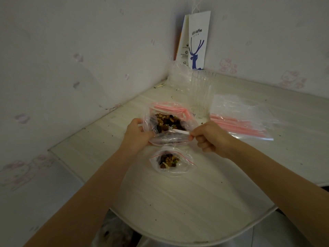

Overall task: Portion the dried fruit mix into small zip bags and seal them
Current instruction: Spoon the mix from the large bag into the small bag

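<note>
A small zip bag [169, 139] is held just above the table [178, 202], in front of the open big bag of fruit mix [169, 120]. The left hand [137, 132] grips its left edge and the right hand [211, 138] pinches its right end at the mouth. The film looks thin, limp and slippery, so the stiffer zip strip seems the surest hold.

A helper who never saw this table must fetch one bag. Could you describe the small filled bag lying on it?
Start at the pale table, its rounded part nearest the person. Below the left hand and right hand lies the small filled bag, fruit mix inside. Unlike the larger bag of mix behind and the flat empty bags at right, it is small yet full.
</note>
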